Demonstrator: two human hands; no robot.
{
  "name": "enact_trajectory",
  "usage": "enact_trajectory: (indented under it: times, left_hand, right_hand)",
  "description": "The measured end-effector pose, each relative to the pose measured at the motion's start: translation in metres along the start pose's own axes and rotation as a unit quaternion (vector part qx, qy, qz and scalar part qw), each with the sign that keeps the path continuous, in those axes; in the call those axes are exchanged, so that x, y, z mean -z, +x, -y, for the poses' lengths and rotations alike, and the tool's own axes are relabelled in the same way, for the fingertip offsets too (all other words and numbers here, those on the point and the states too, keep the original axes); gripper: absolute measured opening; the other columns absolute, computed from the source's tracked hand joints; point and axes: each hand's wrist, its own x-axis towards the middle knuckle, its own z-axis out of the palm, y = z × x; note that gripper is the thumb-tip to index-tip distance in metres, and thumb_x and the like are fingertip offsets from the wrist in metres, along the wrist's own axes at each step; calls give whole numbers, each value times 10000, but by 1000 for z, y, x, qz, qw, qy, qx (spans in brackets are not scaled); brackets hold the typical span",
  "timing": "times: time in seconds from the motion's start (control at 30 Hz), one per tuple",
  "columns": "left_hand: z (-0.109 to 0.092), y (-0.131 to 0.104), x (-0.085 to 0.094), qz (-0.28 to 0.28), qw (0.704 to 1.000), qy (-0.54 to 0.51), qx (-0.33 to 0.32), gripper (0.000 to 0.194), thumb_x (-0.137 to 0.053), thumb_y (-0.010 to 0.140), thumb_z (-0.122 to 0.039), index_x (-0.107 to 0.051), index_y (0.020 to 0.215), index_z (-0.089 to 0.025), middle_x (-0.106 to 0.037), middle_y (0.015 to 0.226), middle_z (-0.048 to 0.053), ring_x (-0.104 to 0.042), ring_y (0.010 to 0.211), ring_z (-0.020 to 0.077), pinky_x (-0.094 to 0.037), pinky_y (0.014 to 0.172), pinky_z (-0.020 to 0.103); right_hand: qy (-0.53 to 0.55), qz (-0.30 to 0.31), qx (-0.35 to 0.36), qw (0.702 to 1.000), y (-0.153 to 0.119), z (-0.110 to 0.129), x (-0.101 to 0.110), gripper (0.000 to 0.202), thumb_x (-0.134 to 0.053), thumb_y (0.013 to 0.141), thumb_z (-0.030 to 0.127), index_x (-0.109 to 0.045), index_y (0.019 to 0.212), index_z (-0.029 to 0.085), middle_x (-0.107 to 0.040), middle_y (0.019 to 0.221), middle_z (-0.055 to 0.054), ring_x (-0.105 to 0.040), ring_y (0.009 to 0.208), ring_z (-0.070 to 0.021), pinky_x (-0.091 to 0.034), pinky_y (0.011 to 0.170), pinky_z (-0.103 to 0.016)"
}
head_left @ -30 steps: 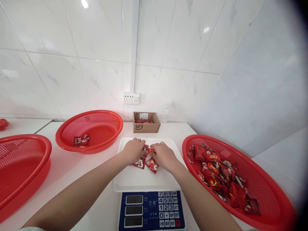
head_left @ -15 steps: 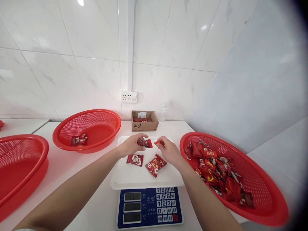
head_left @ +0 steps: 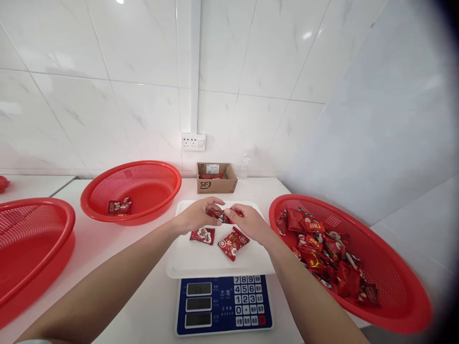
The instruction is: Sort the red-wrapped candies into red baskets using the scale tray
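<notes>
Above the far part of the white scale tray (head_left: 179, 267), my left hand (head_left: 201, 212) is closed around a small red candy packet (head_left: 221, 216). My right hand (head_left: 247, 220) pinches that packet's right side, thumb on top; its fingers partly hide the wrapper, and whether a second small piece is in them I cannot tell. Lying on the tray below my hands are a red wrapped candy with a white patch and dark characters (head_left: 202, 235) and a larger red packet with gold characters and white flowers (head_left: 233, 242).
The scale's blue keypad panel (head_left: 225, 306) faces me. At right stands a red basket (head_left: 398, 291) with many red packets; at left are another red basket (head_left: 154, 200) holding a few and a red basket (head_left: 39, 248) cut by the frame. Behind sits a cardboard box (head_left: 217, 186).
My right hand has moved left to meet the packet in my left hand; before, it was apart, pinching a small red piece. The view has shifted slightly.
</notes>
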Motion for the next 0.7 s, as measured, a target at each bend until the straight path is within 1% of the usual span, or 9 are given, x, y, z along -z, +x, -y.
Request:
enact_trajectory:
  times: [0.1,0.2,0.3,0.37,0.5,0.6,0.7]
  left_hand:
    - [2,1,1,-5,1000,-27,3,440,-756,595,-149,-574,994,-188,-649,903,23,-609,807,151,-449,793,344]
    - [6,3,1,-27,998,-54,-4,291,-712,690,-325,-581,892,-162,-635,812,15,-598,754,129,-448,793,332]
    - [10,6,1,-48,996,-75,-14,309,-636,745,-456,-563,791,-159,-613,777,12,-579,712,116,-458,753,317]
    - [9,6,2,-56,995,-76,-25,318,-628,746,-475,-550,757,-167,-613,782,8,-570,711,112,-457,729,300]
    - [1,5,2,-57,996,-49,-43,294,-629,755,-450,-555,725,-167,-616,755,3,-558,703,111,-443,694,273]
    - [-6,4,2,-59,997,-24,-43,290,-621,764,-444,-557,724,-164,-615,720,0,-544,655,105,-443,679,274]
    - [-7,4,0,-62,997,-12,-42,322,-590,775,-485,-543,738,-169,-612,721,-1,-547,638,106,-450,668,280]
  right_hand:
    - [-2,-33,6,999,0,-2,-2,329,-493,808,462,-485,606,203,-463,568,45,-409,555,-124,-319,546,-255]
    - [9,-91,17,996,-1,-3,-6,328,-450,830,459,-434,614,214,-446,597,40,-416,595,-133,-330,570,-259]
    - [28,-118,24,992,-4,-1,-8,349,-436,838,492,-414,621,218,-424,597,41,-399,591,-132,-333,562,-255]
    - [46,-106,22,993,-6,-1,-8,366,-435,840,510,-425,623,215,-416,580,45,-383,560,-123,-329,535,-250]
    - [76,-34,12,996,-7,0,-5,405,-439,837,549,-449,620,207,-364,529,64,-321,485,-100,-292,474,-237]
    - [79,13,17,997,-8,1,-4,417,-429,849,545,-475,626,196,-389,552,58,-326,496,-94,-288,486,-232]
    - [72,31,25,997,-9,3,-4,400,-428,855,518,-493,635,191,-423,575,49,-354,515,-97,-296,508,-233]
